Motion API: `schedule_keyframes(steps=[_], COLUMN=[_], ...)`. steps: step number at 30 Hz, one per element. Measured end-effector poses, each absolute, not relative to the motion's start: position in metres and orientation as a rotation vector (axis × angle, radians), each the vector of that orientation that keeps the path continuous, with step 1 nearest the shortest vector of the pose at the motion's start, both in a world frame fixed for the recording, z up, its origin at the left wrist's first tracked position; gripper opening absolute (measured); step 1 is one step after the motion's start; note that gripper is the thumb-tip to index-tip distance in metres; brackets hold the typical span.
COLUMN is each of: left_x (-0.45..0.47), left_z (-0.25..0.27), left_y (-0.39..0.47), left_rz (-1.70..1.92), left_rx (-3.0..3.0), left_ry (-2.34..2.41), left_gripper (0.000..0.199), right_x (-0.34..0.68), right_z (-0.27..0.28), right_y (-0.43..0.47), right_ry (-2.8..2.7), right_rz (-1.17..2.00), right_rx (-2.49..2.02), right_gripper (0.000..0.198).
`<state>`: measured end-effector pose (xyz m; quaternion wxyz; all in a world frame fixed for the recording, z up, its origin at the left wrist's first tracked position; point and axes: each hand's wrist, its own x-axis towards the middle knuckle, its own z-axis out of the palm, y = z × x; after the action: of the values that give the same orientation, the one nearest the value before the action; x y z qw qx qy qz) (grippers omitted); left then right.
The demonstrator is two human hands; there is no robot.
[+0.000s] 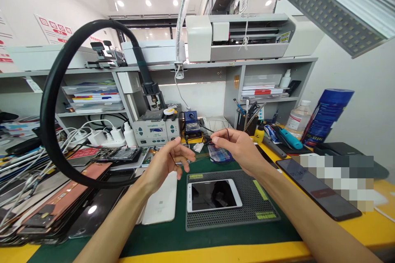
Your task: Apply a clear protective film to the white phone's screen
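Note:
My left hand [165, 159] is raised over the mat, thumb up and fingers loosely curled around one end of a thin dark wire-like frame [173, 160]. With thumb and forefinger pinched, my right hand [239, 148] grips the other end; I cannot make out its exact kind. Below the hands lies a white-framed phone [214, 195], dark screen up, on a grey perforated pad [247, 218]. A white phone-like slab [160, 201] lies left of the pad, partly under my left wrist.
Stacked phone parts [61, 197] fill the left side under a thick black hose [49, 123]. A soldering station [157, 129] stands behind. To the right are a dark phone [317, 189], a tool holder [247, 123], a clear bottle [299, 119] and a blue roll [328, 115]. A lamp [336, 12] hangs overhead.

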<state>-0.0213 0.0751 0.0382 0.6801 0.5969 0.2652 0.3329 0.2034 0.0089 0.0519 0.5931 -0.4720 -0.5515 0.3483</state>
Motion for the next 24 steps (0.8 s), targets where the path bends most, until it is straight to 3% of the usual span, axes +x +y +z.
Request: schedule_keyframes(steps=[14, 24], left_x=[-0.022, -0.025], left_z=[0.038, 0.04], left_y=[0.074, 0.078], left_rz=[0.745, 0.764], left_rx=[1.329, 1.328], left_ry=[0.59, 0.592], left_gripper=[0.056, 0.056], right_x=[0.205, 0.214], right_z=[0.054, 0.062], right_y=[0.008, 0.007], right_ry=[-1.299, -1.131], right_rz=[0.812, 0.78], right_rx=[-1.083, -0.94], right_gripper=[0.028, 0.04])
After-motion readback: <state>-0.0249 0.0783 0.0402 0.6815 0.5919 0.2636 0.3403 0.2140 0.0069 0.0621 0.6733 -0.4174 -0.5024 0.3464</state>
